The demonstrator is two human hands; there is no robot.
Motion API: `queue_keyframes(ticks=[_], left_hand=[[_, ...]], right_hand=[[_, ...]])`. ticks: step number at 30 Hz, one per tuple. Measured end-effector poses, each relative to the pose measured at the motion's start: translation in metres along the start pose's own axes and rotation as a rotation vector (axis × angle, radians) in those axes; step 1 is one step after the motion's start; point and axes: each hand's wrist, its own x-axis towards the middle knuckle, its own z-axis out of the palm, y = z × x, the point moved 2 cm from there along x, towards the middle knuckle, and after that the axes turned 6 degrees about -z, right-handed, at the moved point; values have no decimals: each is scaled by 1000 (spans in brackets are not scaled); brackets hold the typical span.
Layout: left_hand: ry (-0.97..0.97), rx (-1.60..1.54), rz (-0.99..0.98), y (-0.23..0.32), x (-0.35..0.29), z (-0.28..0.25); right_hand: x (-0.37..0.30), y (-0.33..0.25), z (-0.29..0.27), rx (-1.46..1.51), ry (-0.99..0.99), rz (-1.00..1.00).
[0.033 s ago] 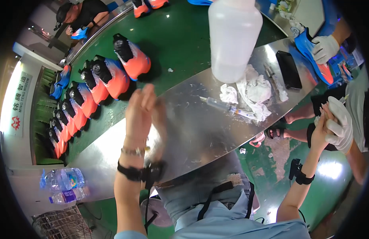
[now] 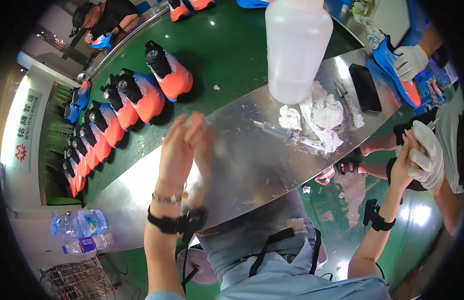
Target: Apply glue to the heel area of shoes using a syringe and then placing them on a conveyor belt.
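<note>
My left hand (image 2: 179, 145) hovers over the bare metal table (image 2: 232, 165), its fingers loosely bent and partly blurred, with nothing visible in them. Off to the right, my right hand (image 2: 403, 155) is closed against a co-worker's white-gloved hand (image 2: 427, 155). Whatever lies between these two hands is mostly covered; a small pointed tip shows above the glove. On the table lie a clear syringe (image 2: 277, 131), crumpled white tissue (image 2: 324, 112) and a second slim clear tube (image 2: 346, 97). A big translucent white bottle (image 2: 297, 55) stands behind the tissue.
A row of orange and blue shoes (image 2: 144, 97) with black uppers stands on the green surface at left. A black phone (image 2: 365, 90) lies near another gloved hand (image 2: 411, 62) on a blue shoe (image 2: 387, 62). Water bottles (image 2: 84, 225) lie at lower left. A person (image 2: 109, 20) sits at far left.
My left hand's fingers have bent a little more and shifted slightly right. My right hand and the gloved hand stay together. The view has moved slightly.
</note>
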Motion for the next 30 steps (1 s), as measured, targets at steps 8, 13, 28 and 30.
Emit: queue_keyframes(ticks=[8,13,28,30], left_hand=[[306,534,-181,40,-91,-8],[318,963,26,31,-120,-27],[433,1301,276,14,-190,-59],[544,1317,331,18,-195,-69]], right_hand=[[-23,-60,43,-290,170,7],[-70,-125,68,145,-167,-29],[-53,-232,110,561,-474,-359],[-31,-251,118,563,-469,-406]])
